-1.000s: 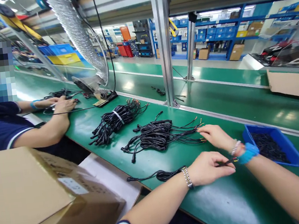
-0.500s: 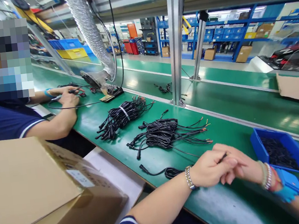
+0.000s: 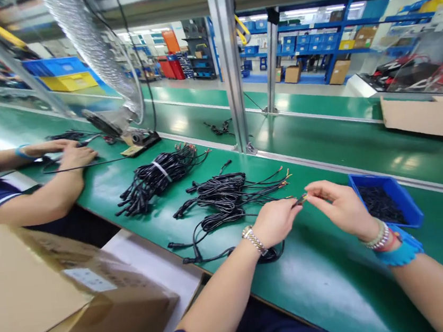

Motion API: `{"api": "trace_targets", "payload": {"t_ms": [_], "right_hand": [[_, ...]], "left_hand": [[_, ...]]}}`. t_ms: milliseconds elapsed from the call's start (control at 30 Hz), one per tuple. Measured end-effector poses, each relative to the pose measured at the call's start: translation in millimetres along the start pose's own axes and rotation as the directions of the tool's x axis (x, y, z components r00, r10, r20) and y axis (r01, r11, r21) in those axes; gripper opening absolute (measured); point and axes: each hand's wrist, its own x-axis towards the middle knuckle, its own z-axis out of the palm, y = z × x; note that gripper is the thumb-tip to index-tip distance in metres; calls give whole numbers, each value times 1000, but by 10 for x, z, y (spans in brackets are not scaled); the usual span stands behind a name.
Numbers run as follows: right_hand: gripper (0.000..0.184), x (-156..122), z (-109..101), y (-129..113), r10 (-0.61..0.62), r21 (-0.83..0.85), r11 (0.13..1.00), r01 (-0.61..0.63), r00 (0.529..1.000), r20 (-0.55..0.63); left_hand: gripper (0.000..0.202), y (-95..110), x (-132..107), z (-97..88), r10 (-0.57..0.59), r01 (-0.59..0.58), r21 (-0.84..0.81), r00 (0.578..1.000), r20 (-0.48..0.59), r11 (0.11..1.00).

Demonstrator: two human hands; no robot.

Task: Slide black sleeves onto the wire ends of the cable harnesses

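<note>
My left hand (image 3: pixel 278 221), with a metal watch on its wrist, is closed around the end of a black cable (image 3: pixel 298 200). Thin coloured wires stick out of that end. The thumb and fingertips of my right hand (image 3: pixel 342 208) pinch at these wire tips; bracelets and a blue band circle that wrist. Below my left hand, a coiled cable (image 3: pixel 272 256) rests partly hidden at the table's front. Left of the hands lie looped black cables (image 3: pixel 224 189), with connectors on one side and bare coloured wire ends on the other.
Just beyond my right hand stands a blue bin (image 3: pixel 403 196) of small black parts. A tied cable bundle (image 3: pixel 158 176) lies farther left. Another person's hand (image 3: pixel 76 156) works near a fume hose (image 3: pixel 92 53). A metal post (image 3: pixel 229 69) rises behind the cables; a cardboard box (image 3: pixel 26 279) stands front left.
My hands were close together, overlapping, over the table's front; now they are farther apart and meet only at the wire end. The whole view has swung to the right.
</note>
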Motion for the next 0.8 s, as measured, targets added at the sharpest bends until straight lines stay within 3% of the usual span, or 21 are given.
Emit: {"api": "trace_targets", "payload": {"t_ms": [100,167,233,300,367,467,600,700,800], "right_hand": [[16,-61,48,76,55,-161,987,-25,981,186],[12,-140,162,119,131,-316,949,-18,931,342],[10,-204,296,140,232,-432,901,-47,893,386],[12,-218,380,149,283,-455,885,-98,889,360],[14,-176,360,162,273,-373,916,-147,909,314],[11,-83,160,185,255,-50,967,-251,953,164],[22,-56,-91,132,310,421,864,-276,951,-14],[21,-87,-118,29,340,583,776,-242,938,-64],[20,-109,-88,-53,344,633,740,-228,937,-65]], "left_hand": [[27,56,0,-72,-96,119,-233,990,105,965],[30,110,-16,-63,-157,246,-438,961,229,865],[32,144,-33,-2,-184,330,-597,938,293,731],[31,145,-44,81,-190,343,-705,938,289,621],[28,129,-44,149,-192,338,-760,941,278,555],[29,114,-39,189,-232,369,-759,929,288,536],[31,138,-43,197,-294,407,-713,912,285,572],[31,154,-52,219,-332,399,-679,914,235,617],[29,152,-57,241,-362,391,-653,913,187,649]]}}
